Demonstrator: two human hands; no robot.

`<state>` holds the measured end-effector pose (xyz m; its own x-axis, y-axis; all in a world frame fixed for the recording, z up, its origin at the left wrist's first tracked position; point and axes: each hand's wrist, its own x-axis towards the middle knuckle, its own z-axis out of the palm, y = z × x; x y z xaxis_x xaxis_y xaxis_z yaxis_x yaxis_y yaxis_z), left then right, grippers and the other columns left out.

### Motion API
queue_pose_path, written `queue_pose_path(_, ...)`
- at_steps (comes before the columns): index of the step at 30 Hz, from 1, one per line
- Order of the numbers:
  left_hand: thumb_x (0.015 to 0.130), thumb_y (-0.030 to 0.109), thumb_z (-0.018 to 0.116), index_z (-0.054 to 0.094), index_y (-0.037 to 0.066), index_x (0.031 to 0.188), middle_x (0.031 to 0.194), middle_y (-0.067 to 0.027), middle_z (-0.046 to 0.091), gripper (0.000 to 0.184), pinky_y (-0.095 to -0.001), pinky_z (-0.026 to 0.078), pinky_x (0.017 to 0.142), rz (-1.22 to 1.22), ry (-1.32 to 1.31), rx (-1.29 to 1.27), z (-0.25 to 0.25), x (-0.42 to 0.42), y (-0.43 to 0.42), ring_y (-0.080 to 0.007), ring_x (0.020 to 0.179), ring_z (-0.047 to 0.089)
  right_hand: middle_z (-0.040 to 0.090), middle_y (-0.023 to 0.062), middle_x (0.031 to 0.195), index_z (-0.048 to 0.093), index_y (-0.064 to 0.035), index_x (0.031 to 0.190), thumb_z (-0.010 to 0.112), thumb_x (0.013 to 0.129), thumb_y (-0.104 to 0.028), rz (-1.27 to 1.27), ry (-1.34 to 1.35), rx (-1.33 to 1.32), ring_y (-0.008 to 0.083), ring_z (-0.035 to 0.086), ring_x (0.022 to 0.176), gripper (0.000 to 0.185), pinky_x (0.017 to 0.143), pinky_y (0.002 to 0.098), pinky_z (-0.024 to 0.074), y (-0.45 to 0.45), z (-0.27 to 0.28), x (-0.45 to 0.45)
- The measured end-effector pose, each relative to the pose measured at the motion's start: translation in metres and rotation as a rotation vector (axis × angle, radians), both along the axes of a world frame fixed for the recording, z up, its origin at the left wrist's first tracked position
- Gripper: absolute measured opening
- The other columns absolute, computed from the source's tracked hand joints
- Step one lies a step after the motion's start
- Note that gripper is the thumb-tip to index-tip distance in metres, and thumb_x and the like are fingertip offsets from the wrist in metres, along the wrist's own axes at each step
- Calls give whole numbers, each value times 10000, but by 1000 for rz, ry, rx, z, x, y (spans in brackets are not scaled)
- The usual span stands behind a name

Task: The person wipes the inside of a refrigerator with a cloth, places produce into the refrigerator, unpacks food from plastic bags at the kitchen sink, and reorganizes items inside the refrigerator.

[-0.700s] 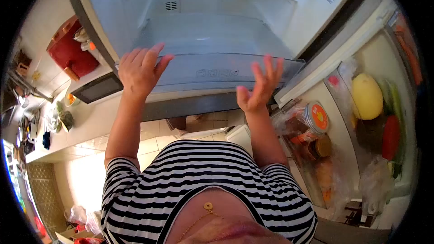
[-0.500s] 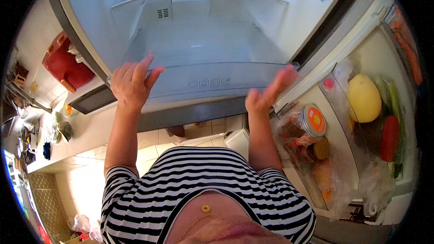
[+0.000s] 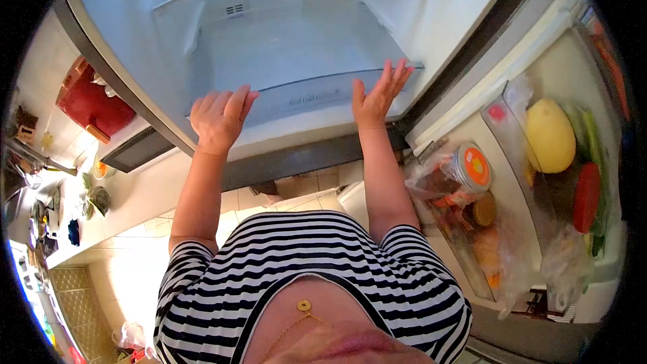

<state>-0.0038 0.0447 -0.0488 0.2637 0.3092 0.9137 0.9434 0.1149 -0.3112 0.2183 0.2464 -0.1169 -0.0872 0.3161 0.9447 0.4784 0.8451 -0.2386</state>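
Observation:
A clear plastic drawer sits low inside the open fridge, its front panel facing me. My left hand is at the left part of that front panel, back of the hand toward me, fingers loosely bent and not gripping it. At the right end of the panel my right hand is open, thumb and fingers spread upward. Whether either palm presses on the panel is hidden from this angle. Nothing shows inside the drawer through its top.
To the right, the open fridge door holds a jar with an orange lid, a yellow melon, a red item and bagged food. At left stand a red box-shaped container and a cluttered counter.
The drawer has slid farther into the fridge. Both hands have gone forward with it; the right hand has also shifted left and the left hand right. The view has tilted slightly.

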Motion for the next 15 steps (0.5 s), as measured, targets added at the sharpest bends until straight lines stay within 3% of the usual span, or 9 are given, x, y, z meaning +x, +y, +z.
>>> queue_pose_path(3, 707, 304, 733, 590, 176, 932, 602, 46, 493, 296, -273, 319, 474, -8, -59, -40, -1, -2, 0, -125, 534, 490, 58, 262, 1446, 143, -33, 1399, 559, 825, -460, 0, -40, -145, 489, 25, 1320, 827, 1040, 579, 119, 0, 2, -6)
queue_pose_path(8, 696, 325, 730, 603, 171, 899, 688, 42, 546, 285, -286, 362, 593, 60, -70, -18, -4, -3, 12, -146, 595, 521, -12, 303, 1434, 79, 12, 1401, 568, 819, -491, 63, -75, -141, 478, -12, 1325, 911, 1047, 571, 110, -5, 1, -18)
queue_pose_path(10, 701, 321, 718, 621, 165, 889, 727, 25, 574, 262, -309, 364, 608, 144, -185, -186, -3, -16, 24, -170, 637, 544, -18, 303, 1434, 85, 16, 1396, 628, 801, -428, 97, -88, -246, 476, -12, 1326, 919, 1057, 552, 111, 5, 6, -32)
queue_pose_path(15, 724, 320, 687, 632, 162, 881, 751, 10, 592, 230, -371, 364, 649, 204, -248, -170, -7, -40, 59, -205, 717, 559, -13, 305, 1433, 119, 17, 1389, 676, 779, -347, 123, -104, -265, 482, -5, 1323, 903, 1067, 532, 113, 33, 12, -60)
